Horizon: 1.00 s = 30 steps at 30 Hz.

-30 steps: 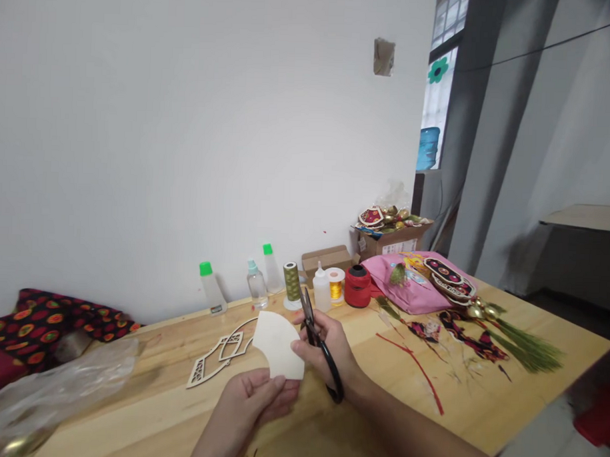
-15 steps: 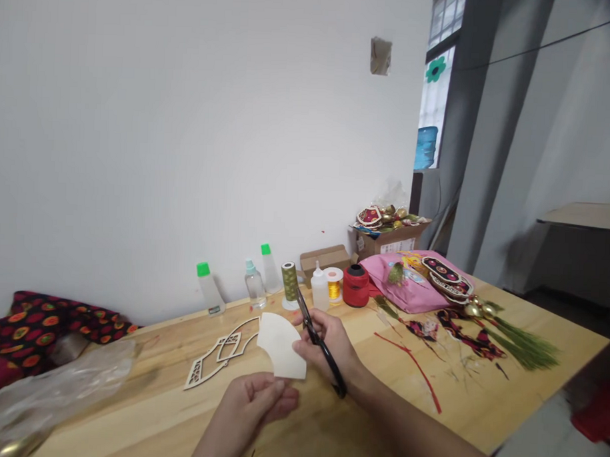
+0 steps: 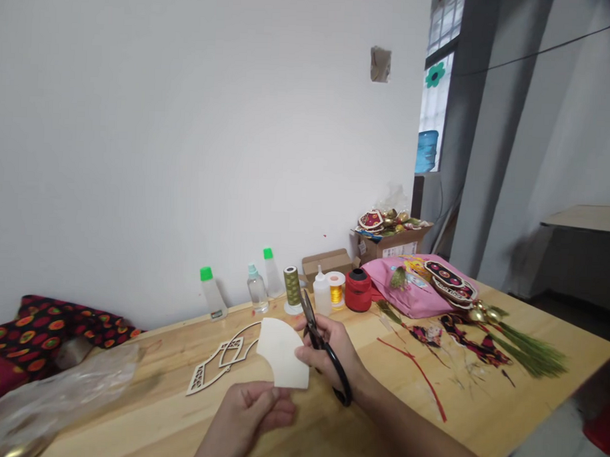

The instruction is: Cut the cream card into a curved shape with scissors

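Observation:
Between the thumb and fingers of my left hand (image 3: 258,410) is the lower edge of a cream fan-shaped card (image 3: 283,353), held up over the table. My right hand (image 3: 333,349) grips black-handled scissors (image 3: 340,376), their blades pointing up and a little apart, beside the card's right edge. The right thumb comes close to that edge; whether it touches I cannot tell. Behind the card, to the left, fan-shaped wooden cut-out frames (image 3: 217,362) lie on the wooden table (image 3: 163,410), partly overlapping.
Along the wall stand green-capped bottles (image 3: 212,295), a clear bottle (image 3: 257,290), a green thread spool (image 3: 291,287), a white squeeze bottle (image 3: 321,294) and red thread (image 3: 357,292). Right are a pink bag (image 3: 408,285), tassels (image 3: 531,350) and fabric scraps (image 3: 474,341). Patterned cloth (image 3: 76,320) and plastic (image 3: 79,387) lie left.
The scissor blades have opened slightly and the handles have spread. My left hand still holds the card in nearly the same place. The whole view has shifted a little.

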### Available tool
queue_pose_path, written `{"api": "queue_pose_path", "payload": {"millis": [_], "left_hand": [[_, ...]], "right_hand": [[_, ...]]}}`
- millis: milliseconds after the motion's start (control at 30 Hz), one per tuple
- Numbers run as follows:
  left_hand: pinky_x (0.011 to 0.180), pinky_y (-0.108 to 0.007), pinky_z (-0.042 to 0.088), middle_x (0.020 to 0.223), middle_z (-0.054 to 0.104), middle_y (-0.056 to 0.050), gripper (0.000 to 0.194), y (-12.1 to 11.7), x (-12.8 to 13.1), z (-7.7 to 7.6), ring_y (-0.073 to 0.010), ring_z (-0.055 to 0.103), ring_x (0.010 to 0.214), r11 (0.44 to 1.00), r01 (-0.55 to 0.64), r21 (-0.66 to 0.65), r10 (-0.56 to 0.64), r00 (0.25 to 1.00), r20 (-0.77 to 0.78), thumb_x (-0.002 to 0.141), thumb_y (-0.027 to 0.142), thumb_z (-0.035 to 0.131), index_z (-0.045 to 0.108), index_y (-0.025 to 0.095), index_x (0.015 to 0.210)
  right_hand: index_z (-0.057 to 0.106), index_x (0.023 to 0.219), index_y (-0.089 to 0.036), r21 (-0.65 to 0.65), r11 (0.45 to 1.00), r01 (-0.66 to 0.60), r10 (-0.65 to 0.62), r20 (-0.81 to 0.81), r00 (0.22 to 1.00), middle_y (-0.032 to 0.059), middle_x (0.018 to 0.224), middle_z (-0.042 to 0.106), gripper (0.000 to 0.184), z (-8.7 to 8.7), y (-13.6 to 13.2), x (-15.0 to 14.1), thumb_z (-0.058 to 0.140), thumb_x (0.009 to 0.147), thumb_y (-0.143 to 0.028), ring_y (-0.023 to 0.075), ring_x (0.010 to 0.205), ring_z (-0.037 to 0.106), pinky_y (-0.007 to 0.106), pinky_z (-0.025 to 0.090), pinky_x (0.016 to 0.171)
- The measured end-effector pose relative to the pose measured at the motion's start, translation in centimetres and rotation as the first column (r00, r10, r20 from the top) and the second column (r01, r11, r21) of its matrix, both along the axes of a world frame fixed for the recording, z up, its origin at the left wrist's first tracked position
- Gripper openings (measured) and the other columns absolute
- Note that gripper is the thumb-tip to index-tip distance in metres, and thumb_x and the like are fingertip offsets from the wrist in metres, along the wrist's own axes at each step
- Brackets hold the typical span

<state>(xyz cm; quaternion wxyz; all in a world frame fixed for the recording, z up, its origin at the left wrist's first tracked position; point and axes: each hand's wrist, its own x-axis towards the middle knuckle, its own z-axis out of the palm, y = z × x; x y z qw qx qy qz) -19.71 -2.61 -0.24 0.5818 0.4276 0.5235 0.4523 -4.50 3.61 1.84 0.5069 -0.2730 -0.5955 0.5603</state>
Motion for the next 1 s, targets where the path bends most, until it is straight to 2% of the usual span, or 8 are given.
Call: {"api": "queue_pose_path", "payload": {"millis": [67, 167, 300, 367, 667, 867, 933, 1000], "left_hand": [[0.064, -0.026, 0.045, 0.065, 0.068, -0.009, 0.029, -0.3, 0.3, 0.2, -0.0149, 0.06, 0.06, 0.996, 0.092, -0.001, -0.091, 0.994, -0.058, 0.062, 0.039, 0.064, 0.07, 0.01, 0.066], [0.05, -0.022, 0.041, 0.051, 0.063, -0.006, 0.033, -0.6, 0.8, 0.5, -0.0116, 0.053, 0.047, 0.986, 0.164, 0.018, -0.159, 0.974, -0.16, 0.058, 0.043, 0.066, 0.067, 0.01, 0.053], [0.043, -0.019, 0.035, 0.053, 0.064, -0.006, 0.039, -0.4, 1.0, 0.8, -0.0093, 0.05, 0.043, 1.0, 0.016, -0.013, -0.017, 0.994, -0.105, 0.059, 0.048, 0.063, 0.068, 0.01, 0.065], [0.043, -0.018, 0.035, 0.054, 0.064, -0.006, 0.035, -0.2, 0.9, 0.7, -0.008, 0.05, 0.043, 0.998, -0.048, -0.027, 0.046, 0.997, -0.062, 0.062, 0.045, 0.062, 0.067, 0.01, 0.063], [0.042, -0.014, 0.031, 0.051, 0.064, -0.005, 0.021, -0.2, 0.9, 0.4, -0.0057, 0.051, 0.044, 0.979, -0.187, -0.083, 0.185, 0.982, -0.035, 0.068, 0.026, 0.059, 0.065, 0.009, 0.059], [0.045, -0.019, 0.035, 0.059, 0.066, -0.009, 0.031, -0.4, 0.8, 0.2, -0.011, 0.055, 0.049, 0.998, 0.0, -0.064, -0.006, 0.996, -0.086, 0.056, 0.039, 0.068, 0.068, 0.009, 0.063], [0.046, -0.02, 0.037, 0.064, 0.068, -0.01, 0.034, -0.5, 0.9, 0.4, -0.0138, 0.058, 0.054, 0.999, 0.003, -0.037, -0.007, 0.995, -0.102, 0.051, 0.04, 0.072, 0.068, 0.01, 0.066], [0.048, -0.02, 0.039, 0.071, 0.069, -0.011, 0.035, -0.5, 1.0, 0.7, -0.0146, 0.059, 0.059, 0.999, -0.024, -0.027, 0.023, 0.998, -0.057, 0.053, 0.042, 0.07, 0.068, 0.011, 0.07]], "right_hand": [[0.054, 0.083, -0.016, -0.033, 0.999, -0.001, 0.0, -0.038, 0.999, -0.0085, 0.054, 0.046, 0.028, 0.2, 0.1, 0.2, 0.06, 0.056, -0.012, 0.0054, 0.045, 0.039, 0.017, 0.031, 0.043], [0.054, 0.083, -0.016, -0.08, 0.997, -0.024, 0.018, -0.085, 0.996, -0.0088, 0.053, 0.046, 0.029, 0.2, 0.3, 0.4, 0.062, 0.055, -0.015, 0.0055, 0.043, 0.04, 0.018, 0.031, 0.041], [0.054, 0.084, -0.016, -0.095, 0.994, -0.046, 0.038, -0.081, 0.996, -0.0086, 0.053, 0.046, 0.03, 0.0, 0.3, 0.2, 0.063, 0.055, -0.016, 0.006, 0.042, 0.042, 0.018, 0.032, 0.04], [0.054, 0.084, -0.016, -0.095, 0.995, -0.042, 0.037, -0.056, 0.998, -0.0088, 0.053, 0.046, 0.03, -0.2, 0.1, 0.0, 0.062, 0.055, -0.016, 0.0057, 0.042, 0.04, 0.017, 0.031, 0.04], [0.054, 0.083, -0.017, 0.05, 0.998, 0.042, -0.044, 0.04, 0.998, -0.0063, 0.057, 0.048, 0.027, 0.0, -0.7, -0.5, 0.059, 0.057, -0.013, 0.0066, 0.05, 0.042, 0.018, 0.033, 0.047], [0.053, 0.084, -0.017, -0.006, 1.0, 0.03, -0.03, -0.047, 0.998, -0.008, 0.055, 0.045, 0.028, 0.0, -0.4, -0.1, 0.061, 0.058, -0.016, 0.0058, 0.045, 0.039, 0.018, 0.031, 0.043], [0.053, 0.086, -0.017, -0.06, 0.998, 0.006, -0.01, -0.076, 0.997, -0.0084, 0.055, 0.044, 0.029, -0.1, -0.2, -0.1, 0.062, 0.058, -0.018, 0.0055, 0.044, 0.038, 0.018, 0.03, 0.04], [0.053, 0.086, -0.016, -0.084, 0.996, 0.002, -0.01, -0.091, 0.996, -0.0082, 0.055, 0.044, 0.03, -0.1, -0.2, -0.2, 0.062, 0.058, -0.018, 0.0055, 0.044, 0.039, 0.018, 0.03, 0.04]]}}
